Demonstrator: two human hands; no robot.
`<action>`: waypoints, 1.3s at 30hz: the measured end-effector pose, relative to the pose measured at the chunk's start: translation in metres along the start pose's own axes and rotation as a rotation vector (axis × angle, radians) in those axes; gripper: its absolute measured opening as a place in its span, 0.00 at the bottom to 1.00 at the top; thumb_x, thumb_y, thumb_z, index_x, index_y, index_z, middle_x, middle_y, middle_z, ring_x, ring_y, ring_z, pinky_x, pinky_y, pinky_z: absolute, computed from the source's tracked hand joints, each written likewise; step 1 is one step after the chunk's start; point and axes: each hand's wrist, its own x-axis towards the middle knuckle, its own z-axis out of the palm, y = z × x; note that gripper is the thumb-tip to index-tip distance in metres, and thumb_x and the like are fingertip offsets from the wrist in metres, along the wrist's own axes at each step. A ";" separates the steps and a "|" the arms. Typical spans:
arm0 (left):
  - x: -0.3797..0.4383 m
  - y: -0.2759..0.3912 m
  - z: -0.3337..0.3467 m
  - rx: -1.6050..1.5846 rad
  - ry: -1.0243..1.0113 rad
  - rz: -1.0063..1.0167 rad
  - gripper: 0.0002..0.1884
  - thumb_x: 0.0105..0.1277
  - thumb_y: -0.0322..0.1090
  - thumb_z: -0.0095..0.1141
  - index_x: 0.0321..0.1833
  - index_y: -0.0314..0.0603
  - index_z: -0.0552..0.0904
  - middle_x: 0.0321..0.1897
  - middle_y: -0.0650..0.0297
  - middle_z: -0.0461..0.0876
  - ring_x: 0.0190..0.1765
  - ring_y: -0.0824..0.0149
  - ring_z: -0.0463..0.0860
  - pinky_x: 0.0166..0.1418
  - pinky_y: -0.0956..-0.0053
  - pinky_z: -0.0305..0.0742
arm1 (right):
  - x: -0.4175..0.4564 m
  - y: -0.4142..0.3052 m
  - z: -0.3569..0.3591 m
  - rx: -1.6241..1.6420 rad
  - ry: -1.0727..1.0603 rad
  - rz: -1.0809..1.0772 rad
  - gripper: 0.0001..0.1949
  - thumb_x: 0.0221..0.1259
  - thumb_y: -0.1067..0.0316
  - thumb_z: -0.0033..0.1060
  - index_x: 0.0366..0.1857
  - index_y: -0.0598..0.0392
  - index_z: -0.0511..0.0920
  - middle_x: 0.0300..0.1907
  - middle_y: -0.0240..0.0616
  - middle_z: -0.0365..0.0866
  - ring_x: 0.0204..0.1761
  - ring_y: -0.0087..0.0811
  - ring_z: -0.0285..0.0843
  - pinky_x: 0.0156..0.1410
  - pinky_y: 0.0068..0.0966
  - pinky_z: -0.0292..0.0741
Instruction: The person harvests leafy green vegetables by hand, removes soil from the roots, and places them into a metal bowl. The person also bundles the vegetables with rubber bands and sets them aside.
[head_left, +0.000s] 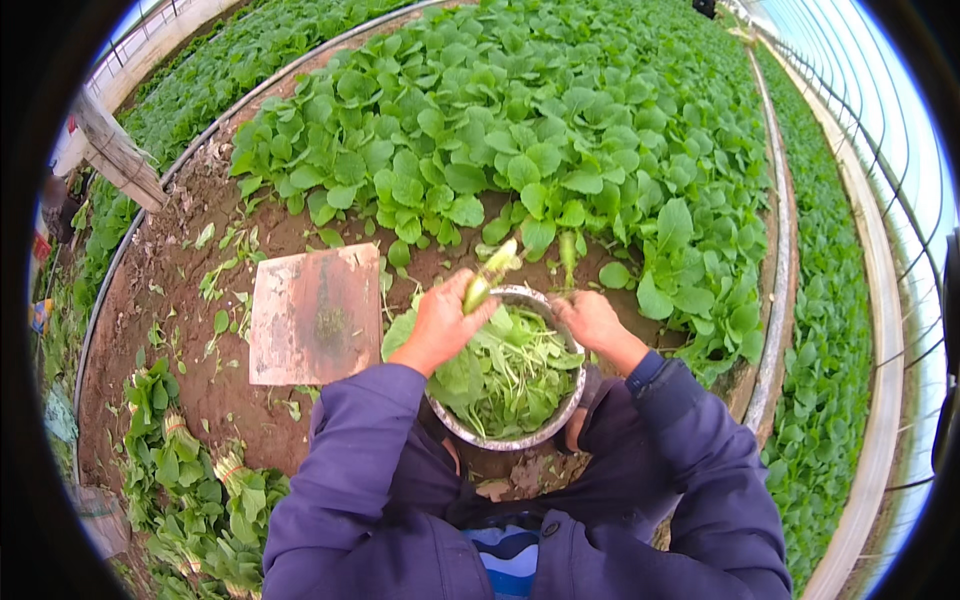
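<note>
My left hand (444, 319) is closed around a bunch of leafy greens (491, 271), its pale stem ends pointing up and away from me. Leaves of that bunch spread out below the hand, over the left side of a round metal basin (448, 426). Between my knees, the basin holds loose green leaves (525, 375). My right hand (589, 321) is at the basin's upper right rim with its fingers curled. A blurred green stem (568, 259) shows just beyond those fingers; whether they grip it or anything else is hidden.
Dense leafy plants (525, 127) grow ahead. A flat, worn board (315, 315) lies on the soil at left. Below it are tied bunches of greens (232, 476). A wooden post (120, 154) leans at upper left; a hose (124, 247) runs along the bed. Someone's partial figure (60, 206) appears far left.
</note>
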 end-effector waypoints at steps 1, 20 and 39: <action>0.000 -0.010 -0.001 -0.054 0.090 0.004 0.17 0.65 0.44 0.66 0.46 0.39 0.78 0.37 0.52 0.85 0.38 0.52 0.85 0.43 0.62 0.79 | 0.001 0.009 0.024 -0.269 -0.170 -0.029 0.30 0.69 0.39 0.54 0.49 0.62 0.82 0.41 0.54 0.87 0.49 0.45 0.86 0.54 0.37 0.79; 0.000 0.019 -0.004 -0.615 -0.296 -0.236 0.22 0.70 0.38 0.64 0.61 0.37 0.74 0.47 0.66 0.79 0.49 0.75 0.75 0.53 0.76 0.74 | -0.010 -0.056 -0.006 0.624 -0.073 -0.475 0.15 0.71 0.65 0.60 0.52 0.66 0.82 0.34 0.34 0.83 0.36 0.17 0.76 0.44 0.22 0.77; -0.005 0.017 -0.002 -0.177 -0.050 -0.244 0.06 0.66 0.18 0.53 0.43 0.35 0.78 0.38 0.60 0.82 0.38 0.70 0.81 0.43 0.74 0.76 | 0.053 0.275 0.042 -0.594 -0.393 0.227 0.14 0.60 0.61 0.59 0.44 0.55 0.88 0.48 0.48 0.88 0.53 0.48 0.86 0.59 0.44 0.79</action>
